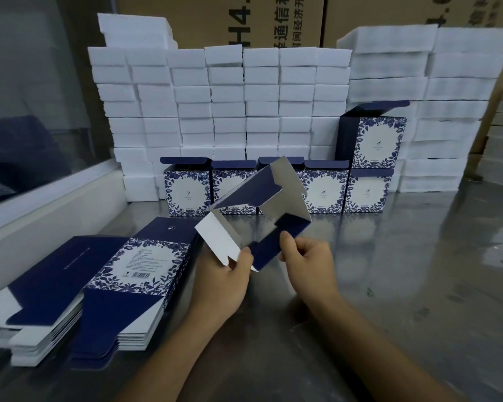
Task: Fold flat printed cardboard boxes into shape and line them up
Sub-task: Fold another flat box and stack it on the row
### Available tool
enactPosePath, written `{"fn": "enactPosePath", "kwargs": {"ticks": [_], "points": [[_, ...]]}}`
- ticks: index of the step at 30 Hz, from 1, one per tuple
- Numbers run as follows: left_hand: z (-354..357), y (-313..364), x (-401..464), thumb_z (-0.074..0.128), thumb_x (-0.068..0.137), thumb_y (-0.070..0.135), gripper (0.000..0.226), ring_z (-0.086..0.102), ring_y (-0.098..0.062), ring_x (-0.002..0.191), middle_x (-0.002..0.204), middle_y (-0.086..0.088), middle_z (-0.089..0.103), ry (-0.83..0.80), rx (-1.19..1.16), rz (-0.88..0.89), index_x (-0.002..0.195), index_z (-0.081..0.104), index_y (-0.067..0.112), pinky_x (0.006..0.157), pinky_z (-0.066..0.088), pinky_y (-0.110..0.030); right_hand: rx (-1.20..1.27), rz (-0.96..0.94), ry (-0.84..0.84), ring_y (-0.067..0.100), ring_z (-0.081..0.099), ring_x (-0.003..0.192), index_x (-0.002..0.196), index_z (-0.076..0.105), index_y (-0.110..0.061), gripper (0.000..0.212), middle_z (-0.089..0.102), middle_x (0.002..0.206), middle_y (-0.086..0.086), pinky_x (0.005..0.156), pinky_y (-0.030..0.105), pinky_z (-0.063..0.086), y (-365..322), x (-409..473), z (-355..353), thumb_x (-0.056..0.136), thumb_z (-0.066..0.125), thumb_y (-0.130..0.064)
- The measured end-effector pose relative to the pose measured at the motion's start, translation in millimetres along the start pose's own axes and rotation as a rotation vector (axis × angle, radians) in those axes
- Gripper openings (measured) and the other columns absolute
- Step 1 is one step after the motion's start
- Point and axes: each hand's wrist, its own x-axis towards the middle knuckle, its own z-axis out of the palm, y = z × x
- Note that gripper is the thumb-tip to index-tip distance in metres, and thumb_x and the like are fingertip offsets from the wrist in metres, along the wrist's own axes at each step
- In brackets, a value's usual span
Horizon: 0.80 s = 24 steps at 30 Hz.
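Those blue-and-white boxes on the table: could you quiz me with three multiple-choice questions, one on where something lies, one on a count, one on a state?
1. Where is the stack of flat boxes?
A. left of the hands
B. right of the hands
C. atop the foam blocks

2. How many folded boxes stand at the back?
A. two
B. six
C. ten

3. What state is the held box in?
A. taped shut
B. crushed
C. part-folded, flaps open

Answers:
1 A: it lies left of the left hand.
2 B: five in the row, one stacked box on top.
3 C: the left hand and the right hand both grip it, flaps spread.
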Motion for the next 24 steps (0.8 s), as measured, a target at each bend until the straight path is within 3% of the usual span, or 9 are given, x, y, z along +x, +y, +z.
{"fn": "enactPosePath", "kwargs": {"ticks": [4, 8, 12, 14, 17, 19, 22, 24], "points": [[-4.4, -0.7, 1.9, 0.058, 0.077, 0.028, 0.032, 0.061, -0.019, 0.052, 0.053, -0.004, 0.062, 0.016, 0.072, 0.004, 0.058, 0.057, 0.002, 0.051, 0.048, -0.035, 0.075, 0.054, 0.053, 0.006, 0.028, 0.043, 0.063, 0.049, 0.005, 0.058, 0.032, 0.042, -0.01, 0.044, 0.023, 0.024, 1.2, 2.1, -4.2, 0.1, 0.057, -0.039], [-5.2, -1.2, 4.5, 0.054, 0.07, 0.031, 0.036, 0.061, -0.029, 0.056, 0.056, -0.011, 0.061, 0.043, 0.069, 0.011, 0.06, 0.055, -0.003, 0.056, 0.049, -0.045, 0.034, 0.074, 0.143, 0.008, 0.036, 0.052, 0.067, 0.048, -0.009, 0.046, 0.041, 0.052, -0.01, 0.055, 0.033, 0.033, 7.0, 9.1, -14.7, 0.098, 0.056, -0.043], [-6.6, -4.4, 2.7, 0.053, 0.071, 0.028, 0.021, 0.052, -0.021, 0.045, 0.047, -0.004, 0.053, 0.011, 0.126, 0.098, 0.055, 0.05, 0.014, 0.047, 0.038, -0.036, -0.033, 0.062, 0.118, 0.006, 0.046, 0.054, 0.071, 0.049, -0.012, 0.038, 0.054, 0.059, -0.004, 0.059, 0.035, 0.04, 8.8, 10.0, -17.3, 0.099, 0.055, -0.037], [-7.8, -6.6, 4.3, 0.052, 0.071, 0.027, 0.019, 0.047, -0.013, 0.041, 0.043, 0.002, 0.051, -0.01, 0.142, 0.115, 0.054, 0.051, 0.02, 0.045, 0.036, -0.034, -0.042, 0.096, 0.07, 0.014, 0.051, 0.057, 0.071, 0.05, -0.012, 0.036, 0.057, 0.059, 0.001, 0.059, 0.037, 0.043, 9.3, 10.4, -17.6, 0.099, 0.054, -0.034], [-9.3, -11.0, 6.4, 0.05, 0.072, 0.029, 0.022, 0.04, -0.009, 0.038, 0.042, 0.002, 0.047, -0.006, 0.186, 0.149, 0.058, 0.046, 0.011, 0.044, 0.032, -0.034, -0.048, 0.129, 0.07, 0.005, 0.045, 0.05, 0.065, 0.049, -0.014, 0.032, 0.053, 0.055, -0.005, 0.055, 0.032, 0.041, 10.2, 10.5, -18.0, 0.093, 0.059, -0.025], [-9.6, -13.6, 7.6, 0.05, 0.072, 0.031, 0.03, 0.044, -0.014, 0.039, 0.047, -0.003, 0.051, 0.017, 0.235, 0.169, 0.058, 0.044, 0.005, 0.044, 0.038, -0.042, -0.082, 0.127, 0.084, 0.007, 0.049, 0.054, 0.066, 0.052, -0.015, 0.027, 0.056, 0.059, -0.005, 0.058, 0.034, 0.044, 9.6, 9.8, -17.7, 0.089, 0.062, -0.027], [-10.4, -14.3, 7.4, 0.052, 0.07, 0.034, 0.016, 0.055, -0.016, 0.054, 0.061, 0.002, 0.058, 0.059, 0.268, 0.184, 0.083, 0.047, 0.026, 0.046, 0.043, -0.038, -0.083, 0.089, 0.117, 0.017, 0.061, 0.075, 0.089, 0.052, -0.027, 0.015, 0.063, 0.084, -0.005, 0.067, 0.037, 0.051, 7.3, 8.1, -20.4, 0.086, 0.067, -0.025], [-12.2, -15.0, 7.0, 0.054, 0.07, 0.034, 0.041, 0.058, -0.009, 0.06, 0.068, 0.012, 0.061, 0.053, 0.256, 0.205, 0.106, 0.037, 0.046, 0.05, 0.041, -0.03, 0.006, 0.023, 0.09, 0.017, 0.064, 0.086, 0.105, 0.048, -0.032, 0.029, 0.064, 0.097, -0.007, 0.067, 0.032, 0.05, 5.0, 4.7, -20.8, 0.088, 0.066, -0.017]]}}
